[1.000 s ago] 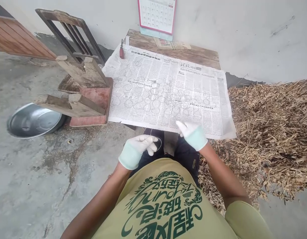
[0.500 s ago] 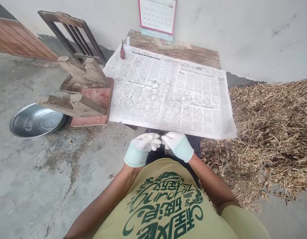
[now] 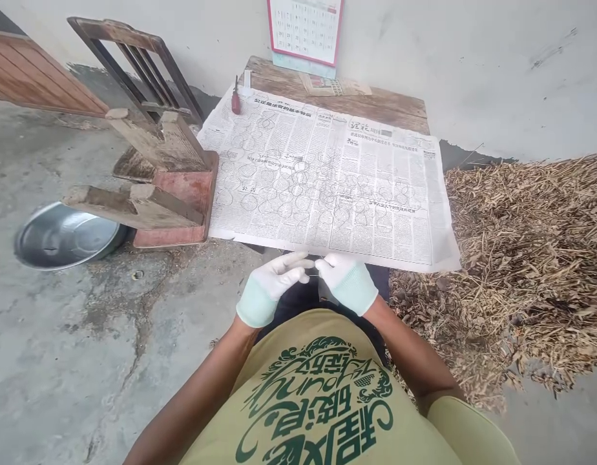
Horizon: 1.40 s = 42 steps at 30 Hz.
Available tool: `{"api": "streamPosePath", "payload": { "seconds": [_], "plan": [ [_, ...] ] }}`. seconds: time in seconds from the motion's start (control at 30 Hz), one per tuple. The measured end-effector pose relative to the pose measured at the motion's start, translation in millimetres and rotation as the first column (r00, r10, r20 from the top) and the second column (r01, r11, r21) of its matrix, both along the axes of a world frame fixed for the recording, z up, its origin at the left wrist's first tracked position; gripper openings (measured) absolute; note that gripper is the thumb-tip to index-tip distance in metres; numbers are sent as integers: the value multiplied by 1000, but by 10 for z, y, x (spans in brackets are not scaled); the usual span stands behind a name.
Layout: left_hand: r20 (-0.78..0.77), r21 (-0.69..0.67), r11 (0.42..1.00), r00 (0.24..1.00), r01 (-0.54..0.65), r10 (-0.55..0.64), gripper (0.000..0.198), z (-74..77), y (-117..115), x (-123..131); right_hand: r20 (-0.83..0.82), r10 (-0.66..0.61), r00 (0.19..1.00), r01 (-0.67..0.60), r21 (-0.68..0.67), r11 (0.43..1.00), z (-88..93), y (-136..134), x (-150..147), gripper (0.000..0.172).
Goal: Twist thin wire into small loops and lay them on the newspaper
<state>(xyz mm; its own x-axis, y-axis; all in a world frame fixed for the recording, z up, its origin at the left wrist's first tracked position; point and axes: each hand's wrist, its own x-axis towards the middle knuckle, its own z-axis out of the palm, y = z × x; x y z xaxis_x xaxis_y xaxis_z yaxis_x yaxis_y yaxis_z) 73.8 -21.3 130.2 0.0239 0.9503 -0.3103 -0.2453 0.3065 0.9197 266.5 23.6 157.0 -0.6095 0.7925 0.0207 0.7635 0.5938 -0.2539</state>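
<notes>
Both of my hands wear white gloves with pale green cuffs, close together at the newspaper's front edge. My right hand (image 3: 341, 274) is closed, its fingertips pinching a thin wire (image 3: 314, 276). Facing it, my left hand (image 3: 274, 284) has its fingers stretched out and the thumb apart, with the tips by the wire. Only a short length of wire shows between the hands; its shape is hard to make out. Many thin wire rings (image 3: 301, 166) lie spread over the newspaper (image 3: 395, 248), some overlapping.
A red-handled screwdriver (image 3: 236, 102) lies at the newspaper's far left corner. The wooden table (image 3: 400, 111) carries a calendar (image 3: 305, 29) at the wall. To the left are an upturned wooden stool (image 3: 182, 187), a chair (image 3: 119, 32) and a metal basin (image 3: 70, 236). Dry stalks (image 3: 526, 258) cover the right floor.
My left hand's fingers have straightened and opened from their pinch. The curved wire that stood above my hands now shows only as a short line between them.
</notes>
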Motion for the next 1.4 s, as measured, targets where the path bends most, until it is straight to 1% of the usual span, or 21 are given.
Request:
{"api": "streamPosePath", "payload": {
  "seconds": [0.07, 0.13, 0.23, 0.37, 0.5, 0.63, 0.73, 0.83, 0.93, 1.03, 1.2, 1.33, 1.4],
  "plan": [
    [-87, -2, 1000, 996, -22, 22, 56, 38, 7, 8, 51, 43, 998, -45, 33, 998, 9, -12, -10, 27],
    [-157, 4, 998, 985, -67, 67, 50, 63, 21, 29, 81, 55, 995, -58, 43, 997, 22, -22, -16, 26],
    [-175, 17, 992, 977, -124, 125, 43, 66, 48, 63, 94, 51, 994, -54, 27, 998, 23, -29, -20, 28],
    [-181, 2, 994, 977, -113, 111, 36, 75, 69, 91, 68, 58, 996, -60, 35, 998, -3, -26, -11, 25],
    [-155, -47, 990, 980, -135, 126, 35, 80, 23, 132, 27, 14, 1000, -14, 30, 999, -40, -18, -3, 27],
    [-53, -111, 977, 982, -183, 179, 40, 20, -56, 181, 15, -47, 999, 47, 22, 999, -82, -4, -9, 30],
    [-22, -164, 962, 976, -218, 217, 47, -2, -67, 175, 20, -16, 1000, 16, 25, 1000, -101, 1, -7, 29],
    [-63, -148, 967, 978, -206, 199, 53, 13, -39, 132, 16, 28, 999, -29, 59, 998, -118, -2, 0, 26],
    [-140, -111, 981, 980, -158, 142, 56, 26, -19, 108, -11, -28, 1000, 28, 66, 997, -152, -8, 1, 29],
    [-163, -97, 988, 981, -118, 101, 55, 12, -17, 144, -42, -67, 997, 70, 84, 994, -188, -18, -2, 29],
    [-206, -106, 983, 971, -147, 123, 52, 14, 9, 264, -82, -40, 996, 54, 182, 982, -231, -58, -3, 27],
    [-243, -127, 979, 962, -161, 127, 46, 56, 57, 308, -106, -17, 994, 45, 269, 962, -282, -73, -24, 31],
    [-257, -145, 976, 959, -164, 122, 44, 65, 74, 314, -112, -4, 994, 36, 285, 958, -308, -70, -37, 33]
  ]
}}
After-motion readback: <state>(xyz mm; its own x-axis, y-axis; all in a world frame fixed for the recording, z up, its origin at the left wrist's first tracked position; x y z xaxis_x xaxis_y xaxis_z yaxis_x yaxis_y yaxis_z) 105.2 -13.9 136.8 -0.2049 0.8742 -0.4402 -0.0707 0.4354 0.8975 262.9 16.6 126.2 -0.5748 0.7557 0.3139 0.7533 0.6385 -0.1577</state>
